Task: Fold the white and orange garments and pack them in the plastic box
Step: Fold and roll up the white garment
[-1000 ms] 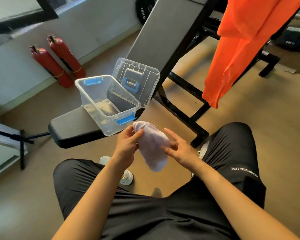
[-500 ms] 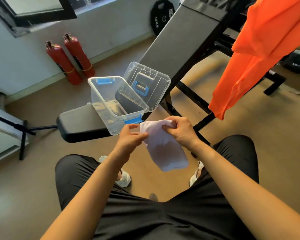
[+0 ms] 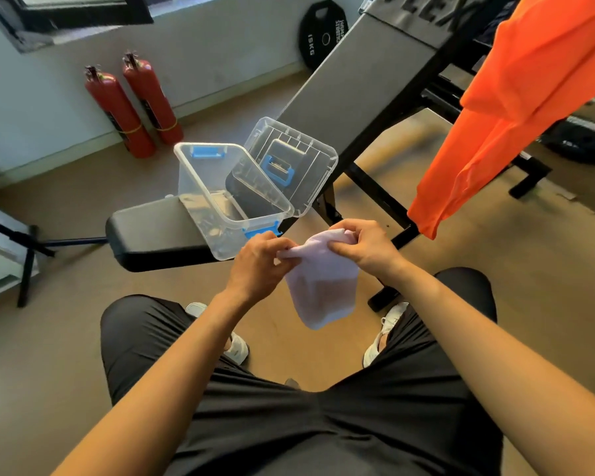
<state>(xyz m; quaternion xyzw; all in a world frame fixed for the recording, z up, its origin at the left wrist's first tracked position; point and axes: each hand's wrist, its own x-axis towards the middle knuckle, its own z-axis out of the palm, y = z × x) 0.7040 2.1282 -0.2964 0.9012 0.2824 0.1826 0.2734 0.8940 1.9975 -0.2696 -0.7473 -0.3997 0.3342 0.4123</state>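
Observation:
A small white garment (image 3: 320, 286) hangs folded between my hands, above my knees. My left hand (image 3: 260, 266) pinches its upper left edge. My right hand (image 3: 364, 247) grips its top right edge with curled fingers. Just beyond my hands, the clear plastic box (image 3: 200, 187) with blue clips stands on the black bench seat (image 3: 155, 231). Its lid (image 3: 296, 163) is off and leans against the bench back. The orange garment (image 3: 516, 108) hangs at the upper right, draped over the gym frame.
The inclined grey bench back (image 3: 364, 73) rises behind the box on a black frame. Two red fire extinguishers (image 3: 134, 104) and a 15 kg weight plate (image 3: 322, 36) stand by the wall. A black stand (image 3: 28, 249) is on the left.
My right hand came up from under the white garment and took hold of its top edge. Both hands have bunched the top edge closer together. The view tilted up slightly.

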